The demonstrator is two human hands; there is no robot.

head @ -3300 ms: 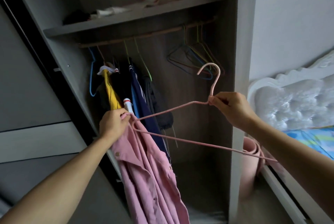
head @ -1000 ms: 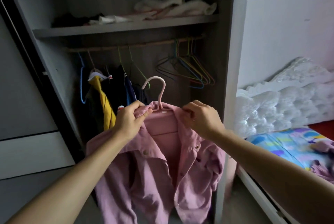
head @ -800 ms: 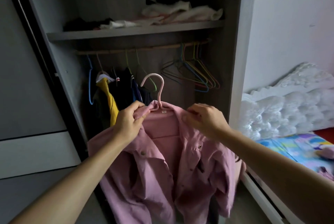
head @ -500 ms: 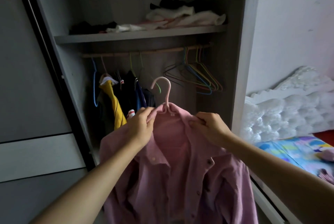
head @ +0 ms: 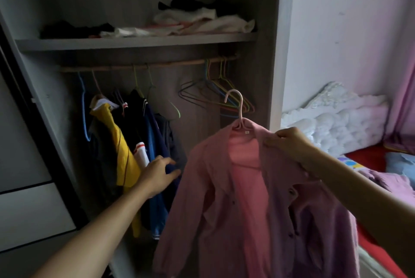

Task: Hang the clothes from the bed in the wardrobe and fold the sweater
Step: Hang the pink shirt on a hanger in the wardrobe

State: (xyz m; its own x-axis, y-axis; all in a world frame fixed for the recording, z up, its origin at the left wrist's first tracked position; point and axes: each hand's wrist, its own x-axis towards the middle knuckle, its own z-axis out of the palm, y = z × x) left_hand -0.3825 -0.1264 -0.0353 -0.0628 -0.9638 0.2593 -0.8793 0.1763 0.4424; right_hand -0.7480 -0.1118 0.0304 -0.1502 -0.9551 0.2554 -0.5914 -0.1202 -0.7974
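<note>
Pink shirt (head: 224, 188) hangs on a pink hanger (head: 238, 107), held up in front of the open wardrobe (head: 278, 53), right of its middle and below the rail (head: 157, 67); the hook is free, not on the rail. The right hand (head: 289, 143) pinches the shirt's right shoulder beside the collar, fingers curled on the cloth. The left hand (head: 157, 174) is off the shirt, fingers straight and spread, touching the dark blue garments (head: 155, 143) hanging at the left next to a yellow top (head: 116, 143). Empty wire hangers (head: 215, 95) cluster at the rail's right end, behind the pink hook. Folded cloth (head: 202, 21) lies on the shelf (head: 134, 42) above. The bed (head: 370, 158) and its white headboard (head: 336, 125) sit at the right.
</note>
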